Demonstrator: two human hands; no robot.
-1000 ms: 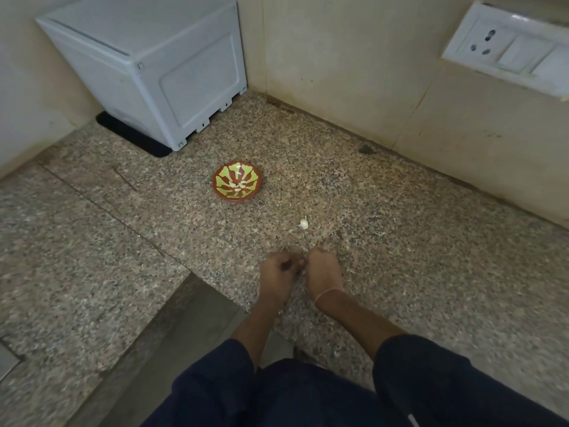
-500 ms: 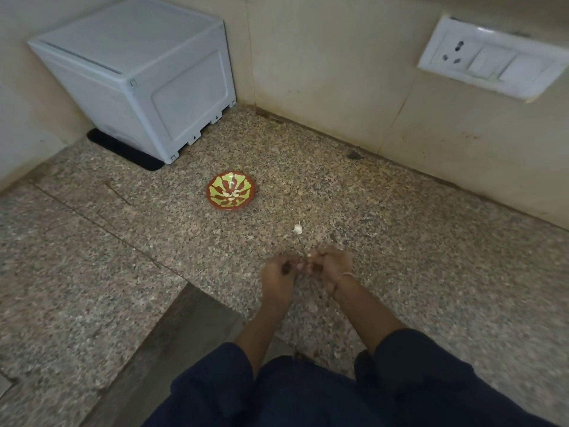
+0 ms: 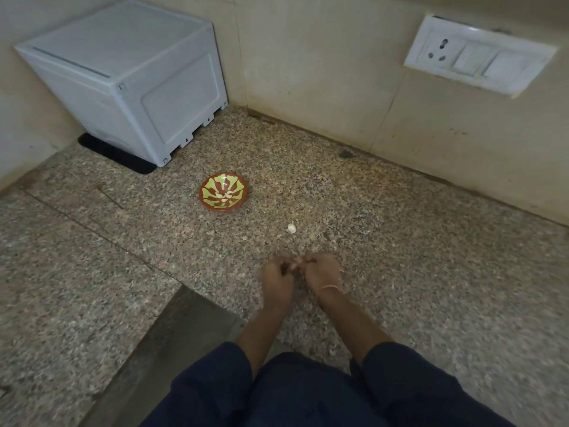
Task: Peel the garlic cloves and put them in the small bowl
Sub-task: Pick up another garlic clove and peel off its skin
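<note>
Hands (image 3: 298, 269) together; garlic clove (image 3: 291, 227), small bowl (image 3: 224, 192) beyond.

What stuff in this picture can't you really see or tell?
All in the head view:
- What the left hand and right hand pinch between them: curled fingers cover it.
- How many peeled cloves lie in the small bowl: too small, and they blend into its pattern.
- Whether the white garlic piece on the counter is peeled: too small.
- The dark spot near the wall: too blurry to name.
</note>
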